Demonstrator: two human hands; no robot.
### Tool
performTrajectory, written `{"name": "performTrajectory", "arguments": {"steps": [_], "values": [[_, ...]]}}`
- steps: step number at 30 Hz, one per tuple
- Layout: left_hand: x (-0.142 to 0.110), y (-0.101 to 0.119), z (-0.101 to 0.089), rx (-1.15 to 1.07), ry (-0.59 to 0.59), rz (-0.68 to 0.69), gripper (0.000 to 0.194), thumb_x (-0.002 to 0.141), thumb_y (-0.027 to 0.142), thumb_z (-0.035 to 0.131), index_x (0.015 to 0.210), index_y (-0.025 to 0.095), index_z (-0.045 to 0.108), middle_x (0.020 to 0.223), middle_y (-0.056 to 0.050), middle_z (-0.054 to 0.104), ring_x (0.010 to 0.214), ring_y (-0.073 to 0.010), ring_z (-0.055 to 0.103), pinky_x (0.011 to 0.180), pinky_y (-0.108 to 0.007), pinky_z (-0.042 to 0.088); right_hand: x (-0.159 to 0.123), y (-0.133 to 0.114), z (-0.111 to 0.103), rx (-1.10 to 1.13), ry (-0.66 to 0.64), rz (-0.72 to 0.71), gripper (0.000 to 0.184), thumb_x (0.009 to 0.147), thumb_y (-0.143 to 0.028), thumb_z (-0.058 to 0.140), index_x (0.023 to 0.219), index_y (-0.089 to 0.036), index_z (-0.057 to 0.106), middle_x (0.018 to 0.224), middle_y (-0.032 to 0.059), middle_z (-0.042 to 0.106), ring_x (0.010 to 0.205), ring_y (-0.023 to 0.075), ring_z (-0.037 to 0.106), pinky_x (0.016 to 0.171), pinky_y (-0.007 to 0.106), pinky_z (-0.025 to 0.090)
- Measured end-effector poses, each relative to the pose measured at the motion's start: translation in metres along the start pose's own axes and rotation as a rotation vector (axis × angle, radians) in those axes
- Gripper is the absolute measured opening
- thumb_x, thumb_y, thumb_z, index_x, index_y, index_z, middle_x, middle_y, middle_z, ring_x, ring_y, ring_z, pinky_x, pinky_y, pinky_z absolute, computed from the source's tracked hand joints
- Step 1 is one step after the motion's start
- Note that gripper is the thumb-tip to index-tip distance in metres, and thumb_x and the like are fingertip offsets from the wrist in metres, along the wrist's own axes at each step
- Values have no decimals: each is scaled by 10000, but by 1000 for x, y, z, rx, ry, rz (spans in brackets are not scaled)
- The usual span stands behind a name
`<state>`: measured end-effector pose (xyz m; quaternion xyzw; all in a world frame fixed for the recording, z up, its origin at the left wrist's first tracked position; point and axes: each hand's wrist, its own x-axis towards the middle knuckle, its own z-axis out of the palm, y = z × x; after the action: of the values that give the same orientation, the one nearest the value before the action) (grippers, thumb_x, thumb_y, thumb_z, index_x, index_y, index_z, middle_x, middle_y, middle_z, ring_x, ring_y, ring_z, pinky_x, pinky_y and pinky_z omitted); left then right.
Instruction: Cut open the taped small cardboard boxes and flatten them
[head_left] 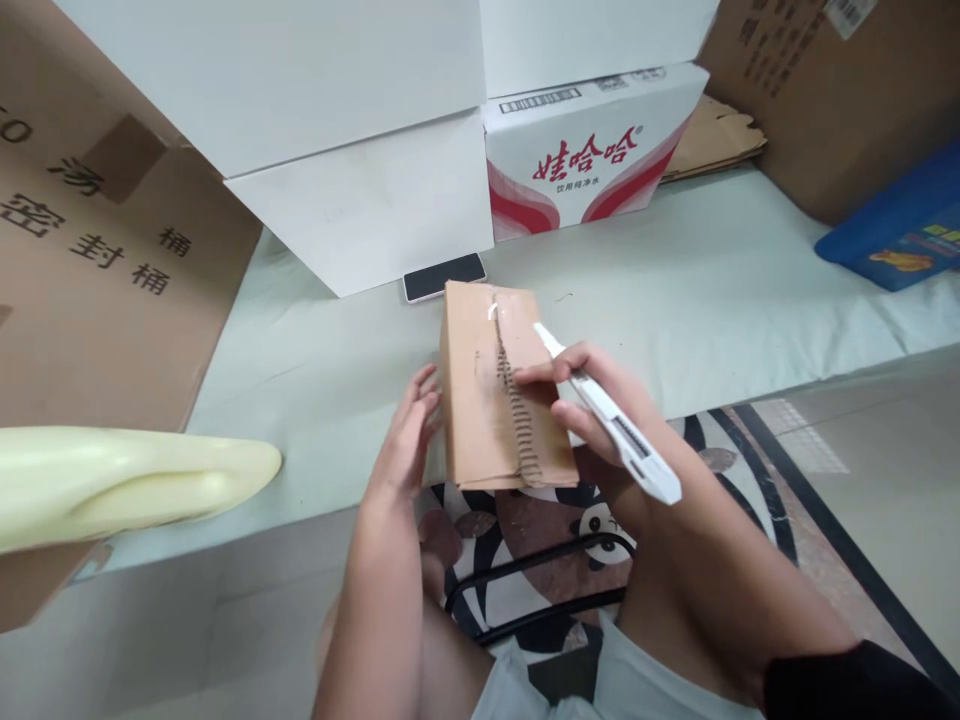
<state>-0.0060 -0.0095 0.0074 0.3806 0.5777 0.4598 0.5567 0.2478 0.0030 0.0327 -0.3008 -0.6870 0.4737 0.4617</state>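
Observation:
A small brown cardboard box (484,400) lies on the pale green mat (315,370) in front of me, with a ragged slit along its taped top seam. My left hand (407,438) rests against the box's left side, fingers together and flat on the cardboard. My right hand (600,410) is closed around a white utility knife (611,418), whose tip points at the far part of the seam.
A phone (444,277) lies just behind the box. White cartons (360,130) and a red-and-white printed carton (592,160) stand at the back. A large brown carton (97,260) is at the left, a blue pack (900,225) at the right, a pale yellow plastic object (127,480) at the near left.

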Motion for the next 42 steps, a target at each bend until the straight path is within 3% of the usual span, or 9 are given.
{"name": "performTrajectory", "arguments": {"steps": [4, 8, 11, 16, 20, 26, 29, 35, 42], "values": [[-7, 7, -4, 295, 13, 523, 614, 893, 572, 601, 1447, 320, 521, 1682, -45, 385, 1587, -311, 298, 1302, -533, 263, 7, -14, 7, -187, -289, -81, 175, 947, -327, 642, 1015, -257, 496, 1222, 95, 753, 1330, 282, 645, 1142, 532, 437], [-19, 20, -1, 665, -158, 743, 397, 965, 415, 511, 1302, 292, 680, 1561, -47, 536, 1516, -312, 414, 1333, -599, 129, 9, -24, 15, -269, -293, -79, 166, 929, -329, 649, 1015, -248, 533, 1067, 54, 768, 1038, 236, 741, 1089, 510, 468], [-31, 24, 11, 799, -152, 761, 392, 974, 344, 484, 1291, 253, 696, 1504, -81, 572, 1481, -308, 442, 1320, -612, 175, 3, -32, 15, -237, -36, 9, 176, 950, -393, 651, 971, -252, 548, 977, 42, 772, 906, 208, 739, 855, 391, 566], [-58, 25, 46, 875, -209, 833, 410, 932, 333, 561, 1298, 199, 686, 1433, -118, 620, 1380, -284, 536, 1303, -547, 232, -1, -45, 5, -202, 303, 117, 287, 963, -537, 628, 956, -257, 568, 766, -3, 719, 653, 154, 675, 599, 296, 534], [-70, 26, 65, 868, -229, 841, 381, 928, 343, 570, 1255, 194, 695, 1412, -124, 636, 1362, -269, 561, 1306, -520, 211, 5, -36, 1, -110, 337, 177, 392, 962, -584, 590, 1193, -270, 551, 869, 7, 737, 659, 149, 686, 522, 261, 525], [-64, 23, 66, 855, -225, 782, 416, 965, 325, 499, 1335, 188, 634, 1493, -141, 567, 1483, -274, 449, 1323, -538, 165, 12, -12, 8, -404, 370, 201, 225, 950, -436, 603, 1000, -225, 665, 861, 30, 744, 654, 159, 679, 580, 290, 526], [-61, 21, 65, 847, -214, 763, 495, 983, 357, 474, 1446, 198, 545, 1619, -135, 449, 1578, -288, 307, 1334, -566, 115, 15, -14, 13, -488, 401, 194, 195, 927, -375, 612, 1056, -239, 666, 839, 29, 757, 706, 200, 705, 649, 333, 554], [-58, 23, 63, 815, -232, 754, 489, 973, 325, 487, 1441, 195, 535, 1547, -137, 537, 1518, -289, 419, 1336, -574, 149, 19, -22, 16, -570, 384, 202, 147, 860, -365, 676, 956, -259, 638, 863, 57, 791, 738, 249, 723, 674, 379, 559], [-59, 22, 60, 824, -242, 736, 506, 969, 310, 486, 1460, 199, 524, 1578, -141, 490, 1546, -283, 374, 1336, -579, 149, 19, -21, 18, -609, 346, 206, 188, 863, -387, 653, 971, -234, 634, 896, 75, 780, 743, 258, 721, 693, 392, 547]]}}
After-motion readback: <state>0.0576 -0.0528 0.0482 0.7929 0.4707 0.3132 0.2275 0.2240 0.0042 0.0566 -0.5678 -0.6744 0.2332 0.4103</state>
